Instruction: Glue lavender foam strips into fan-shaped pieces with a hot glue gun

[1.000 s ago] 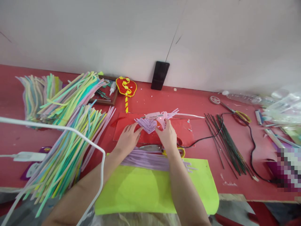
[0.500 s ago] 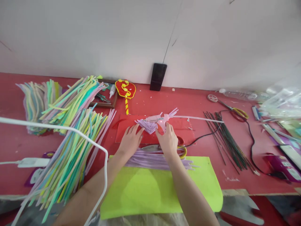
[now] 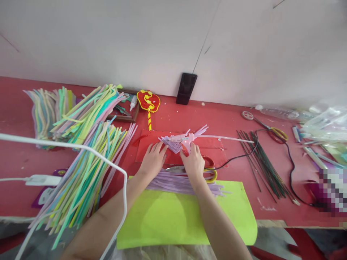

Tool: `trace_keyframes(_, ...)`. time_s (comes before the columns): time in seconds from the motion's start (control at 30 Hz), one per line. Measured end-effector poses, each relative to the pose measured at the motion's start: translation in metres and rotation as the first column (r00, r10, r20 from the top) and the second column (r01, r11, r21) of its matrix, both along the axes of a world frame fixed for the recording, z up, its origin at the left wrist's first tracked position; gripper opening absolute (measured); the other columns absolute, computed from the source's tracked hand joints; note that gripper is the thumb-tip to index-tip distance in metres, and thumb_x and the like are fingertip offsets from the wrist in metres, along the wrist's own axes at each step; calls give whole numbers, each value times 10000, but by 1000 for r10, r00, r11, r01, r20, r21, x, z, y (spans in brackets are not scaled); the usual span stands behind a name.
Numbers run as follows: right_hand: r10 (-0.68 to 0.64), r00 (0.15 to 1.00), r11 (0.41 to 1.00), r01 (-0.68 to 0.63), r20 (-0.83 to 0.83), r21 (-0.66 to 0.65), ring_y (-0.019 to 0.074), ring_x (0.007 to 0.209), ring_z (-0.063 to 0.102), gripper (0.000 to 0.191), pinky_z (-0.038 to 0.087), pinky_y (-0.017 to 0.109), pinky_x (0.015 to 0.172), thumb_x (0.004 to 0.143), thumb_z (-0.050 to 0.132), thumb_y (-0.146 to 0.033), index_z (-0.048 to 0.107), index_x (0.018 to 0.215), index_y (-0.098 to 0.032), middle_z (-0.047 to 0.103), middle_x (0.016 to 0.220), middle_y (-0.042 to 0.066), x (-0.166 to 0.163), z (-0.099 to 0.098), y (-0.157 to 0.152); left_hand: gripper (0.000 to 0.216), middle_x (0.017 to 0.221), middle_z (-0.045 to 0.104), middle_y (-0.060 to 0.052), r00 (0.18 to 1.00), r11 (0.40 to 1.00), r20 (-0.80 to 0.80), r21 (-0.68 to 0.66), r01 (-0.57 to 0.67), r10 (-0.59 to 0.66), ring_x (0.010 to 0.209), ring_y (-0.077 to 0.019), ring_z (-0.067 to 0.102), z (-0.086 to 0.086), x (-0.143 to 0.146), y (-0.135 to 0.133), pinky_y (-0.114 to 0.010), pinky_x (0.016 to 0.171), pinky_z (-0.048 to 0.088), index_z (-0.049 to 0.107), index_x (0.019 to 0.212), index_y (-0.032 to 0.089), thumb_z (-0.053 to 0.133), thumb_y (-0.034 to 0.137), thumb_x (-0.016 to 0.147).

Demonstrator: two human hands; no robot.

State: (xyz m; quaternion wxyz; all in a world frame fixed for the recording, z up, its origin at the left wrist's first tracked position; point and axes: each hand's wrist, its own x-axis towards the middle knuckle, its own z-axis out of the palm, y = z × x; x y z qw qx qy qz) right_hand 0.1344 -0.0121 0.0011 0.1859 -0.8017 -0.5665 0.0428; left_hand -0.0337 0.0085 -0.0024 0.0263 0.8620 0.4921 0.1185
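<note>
Gun (image 3: 185,138) tip lower now, over purple V (image 3: 175,147): work seems there. My right hand (image 3: 194,162) grips handle; left hand (image 3: 153,159) beside V, pinch unclear.

Red table (image 3: 184,115): pastel strips (image 3: 84,173) left; dark stems (image 3: 267,169), scissors (image 3: 273,129) right; lime sheet (image 3: 162,220) front.

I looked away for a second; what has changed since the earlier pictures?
The pink glue gun in the right hand has shifted slightly: the far end of its glue stick, first at the left edge of the dark stems, now reaches over them. Nothing was visibly grasped or released. The left hand stays at the purple strips.
</note>
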Motion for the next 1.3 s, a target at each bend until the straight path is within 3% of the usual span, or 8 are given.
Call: trace_keyframes(1.3,36,999,999,-37,38,15,205,885,624,423,422,251,591,886,474,-343,479,1274,-174,597,1117,109,-2,-9,4,377,1329,522,-161,999,1000,28,4,-16,16,1232,-280,491,1,2,-3,-476,1055,374,540,1259,142,403,197,912)
